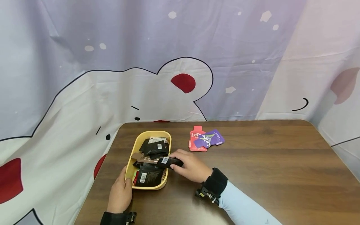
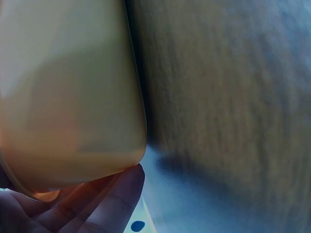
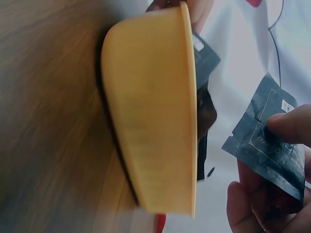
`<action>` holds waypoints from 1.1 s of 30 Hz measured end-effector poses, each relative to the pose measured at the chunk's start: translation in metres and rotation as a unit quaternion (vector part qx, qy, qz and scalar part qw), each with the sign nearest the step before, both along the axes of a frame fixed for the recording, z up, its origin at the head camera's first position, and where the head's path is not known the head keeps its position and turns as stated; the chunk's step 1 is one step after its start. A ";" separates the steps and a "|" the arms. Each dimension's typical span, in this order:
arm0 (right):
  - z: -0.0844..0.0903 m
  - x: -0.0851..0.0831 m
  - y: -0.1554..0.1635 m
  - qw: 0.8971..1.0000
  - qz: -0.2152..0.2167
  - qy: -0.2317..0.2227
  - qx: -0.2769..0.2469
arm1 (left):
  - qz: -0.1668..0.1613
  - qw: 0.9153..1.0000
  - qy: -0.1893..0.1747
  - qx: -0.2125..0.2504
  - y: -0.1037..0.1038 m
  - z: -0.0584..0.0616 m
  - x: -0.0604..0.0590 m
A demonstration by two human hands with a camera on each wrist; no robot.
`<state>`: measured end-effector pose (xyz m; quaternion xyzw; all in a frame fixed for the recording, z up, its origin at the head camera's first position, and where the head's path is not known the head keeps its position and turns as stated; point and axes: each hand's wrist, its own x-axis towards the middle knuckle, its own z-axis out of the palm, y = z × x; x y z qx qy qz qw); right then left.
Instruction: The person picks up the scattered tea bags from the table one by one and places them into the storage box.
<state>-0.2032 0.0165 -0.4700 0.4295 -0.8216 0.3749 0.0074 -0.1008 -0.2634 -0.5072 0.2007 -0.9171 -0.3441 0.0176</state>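
**Dark sachet held at the tray's right rim, tray steadied from the near-left**

Yellow tray (image 1: 130, 162) sits at the near-left of the brown table (image 1: 267, 175), long axis running near-to-far, slightly tilted. It is packed with dark sachets, overlapping and pointing different ways.

Right hand (image 1: 191, 167): fingers curled, pinching one black sachet (image 1: 169, 162) between thumb and fingertips. The sachet lies just over the tray's right rim, about midway along it, long axis running left-right, so crosswise to the tray. The right wrist view confirms the pinch: thumb (image 3: 290, 125) on the upper face, fingers beneath, the sachet (image 3: 265, 143) hanging clear of the tray wall (image 3: 150, 121) with a gap between. Whether it touches any of the sachets in the tray cannot be told.

Left hand (image 1: 120, 193): at the tray's near-left corner, thumb up against the rim, fingers wrapped under and along the outer wall. In the left wrist view the fingers (image 2: 104, 204) lie against the tray's underside (image 2: 68, 97). A bracing hold; it has no sachet.

The right hand is the nearer one to the loose sachet; the tray opening lies directly left of it.

Well apart, farther back toward the table's middle: a red pouch (image 1: 197, 139) with a purple pouch (image 1: 209, 139) overlapping it, both flat on the table. Printed cloth backdrop (image 1: 180, 62) behind.
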 end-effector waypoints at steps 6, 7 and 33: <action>0.007 0.007 -0.019 1.000 0.018 0.011 0.009 | -0.003 1.000 0.005 0.001 0.000 0.001 0.001; 0.008 0.008 -0.022 1.000 0.020 0.007 0.011 | -0.003 1.000 0.007 0.001 0.000 0.001 0.001; -0.006 0.026 -0.066 0.991 0.035 0.088 0.095 | -0.008 1.000 0.022 -0.008 0.000 0.000 0.002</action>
